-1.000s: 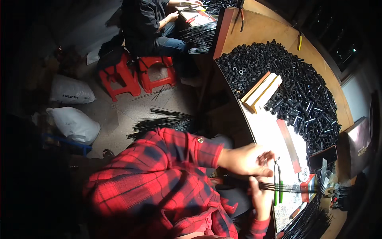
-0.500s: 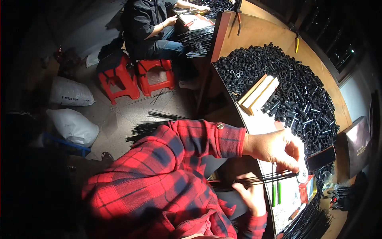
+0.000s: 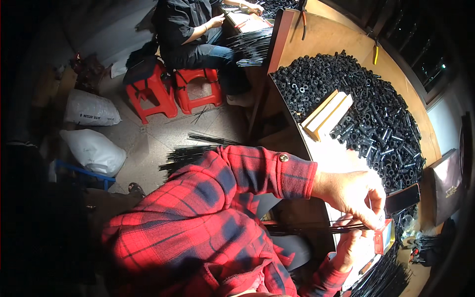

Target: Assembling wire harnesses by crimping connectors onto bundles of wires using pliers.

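A bundle of thin black rods [image 3: 307, 228] reaches across the near edge of the worktable. My left hand [image 3: 346, 192] comes over it from above, its thumb and fingers pinched at the rods' right end. Just below, my right hand [image 3: 350, 243] is closed around the same end, with its fingertips close to those of the left. Glare and overlapping fingers hide the exact tips. A red box [image 3: 379, 242] stands immediately right of both hands. A dark phone [image 3: 402, 199] lies beyond the left hand.
A large heap of short black tubes [image 3: 366, 111] fills the worktable's far side, with a cream block [image 3: 329, 116] at its edge. More black rods [image 3: 381, 277] lie at lower right. Red stools [image 3: 151, 94], white sacks [image 3: 94, 153] and a seated co-worker [image 3: 180, 34] are at upper left.
My right hand has moved right along the rods, from their middle to their end beside my left hand. It now covers the green handles. The left hand has shifted slightly right and down.
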Available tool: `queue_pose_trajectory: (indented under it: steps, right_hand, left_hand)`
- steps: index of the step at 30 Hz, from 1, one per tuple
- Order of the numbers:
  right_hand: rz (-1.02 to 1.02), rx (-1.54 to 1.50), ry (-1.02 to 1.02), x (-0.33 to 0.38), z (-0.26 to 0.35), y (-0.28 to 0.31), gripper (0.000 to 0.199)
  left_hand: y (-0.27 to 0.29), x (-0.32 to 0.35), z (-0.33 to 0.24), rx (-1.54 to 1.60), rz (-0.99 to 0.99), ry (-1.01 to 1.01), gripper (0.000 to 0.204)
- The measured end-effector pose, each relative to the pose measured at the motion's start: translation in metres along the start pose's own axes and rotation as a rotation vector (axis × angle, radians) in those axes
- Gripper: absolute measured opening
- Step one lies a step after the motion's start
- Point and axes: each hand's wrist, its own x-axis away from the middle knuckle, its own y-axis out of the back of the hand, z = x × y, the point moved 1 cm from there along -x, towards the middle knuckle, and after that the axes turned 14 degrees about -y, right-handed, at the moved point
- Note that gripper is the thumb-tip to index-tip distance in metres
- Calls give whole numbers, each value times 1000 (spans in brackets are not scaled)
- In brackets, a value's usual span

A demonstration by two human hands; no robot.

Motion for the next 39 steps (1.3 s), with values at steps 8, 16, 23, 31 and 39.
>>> queue_pose_trajectory:
  steps: [8, 16, 23, 31, 39]
  right_hand:
    - [-111, 16, -12, 3, -3, -4, 56]
    - [-256, -6, -40, -7, -5, -12, 51]
    - [-332, -123, -85, -3, -11, -5, 34]
    - [-408, -9, -81, 3, -15, 11, 22]
    - [-424, -28, -55, 4, -13, 4, 21]
  left_hand:
    - [4, 1, 7, 146, 1, 81, 22]
    - [11, 0, 19, 18, -17, -65, 17]
    - [40, 11, 25, -199, -362, -180, 20]
    - [269, 110, 74, -1624, -849, 93, 15]
    - [304, 115, 76, -1835, -695, 286, 23]
